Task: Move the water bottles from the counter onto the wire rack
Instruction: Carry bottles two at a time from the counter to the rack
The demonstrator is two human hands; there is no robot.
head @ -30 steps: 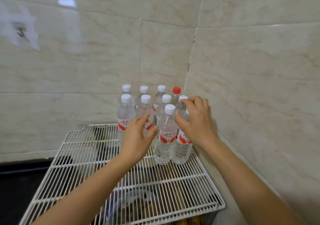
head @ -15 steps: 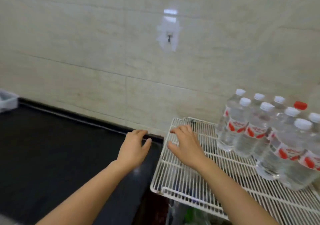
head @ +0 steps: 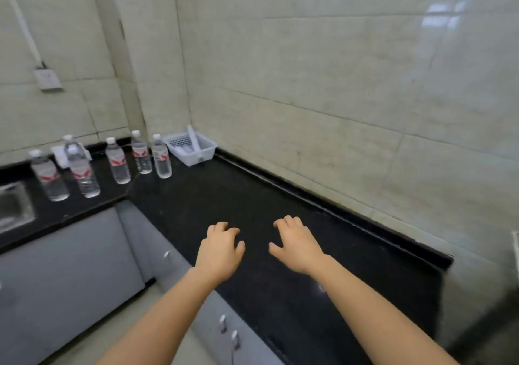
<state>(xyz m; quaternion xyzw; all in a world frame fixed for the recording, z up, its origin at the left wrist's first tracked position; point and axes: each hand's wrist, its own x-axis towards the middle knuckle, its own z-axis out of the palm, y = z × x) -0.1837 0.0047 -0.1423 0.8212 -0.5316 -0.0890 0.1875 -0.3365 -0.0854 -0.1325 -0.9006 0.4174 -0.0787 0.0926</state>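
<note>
Several clear water bottles with white caps and red labels stand on the black counter (head: 213, 196) at the far left; the nearest to the corner is one bottle (head: 161, 156), and others (head: 84, 175) stand further left. My left hand (head: 220, 250) and my right hand (head: 297, 245) hover over the counter's middle, both empty with fingers loosely curled and apart. They are far from the bottles. Only a sliver of the wire rack (head: 515, 243) shows at the right edge.
A white plastic basket (head: 193, 148) sits in the counter's back corner, right of the bottles. A steel sink (head: 12, 208) lies at the far left. Grey cabinet doors (head: 67, 269) run below the L-shaped counter. Tiled walls bound the counter behind and to the right.
My view has swung left, from the rack full of bottles to the counter. Both hands left the rack and now hang empty over the black counter.
</note>
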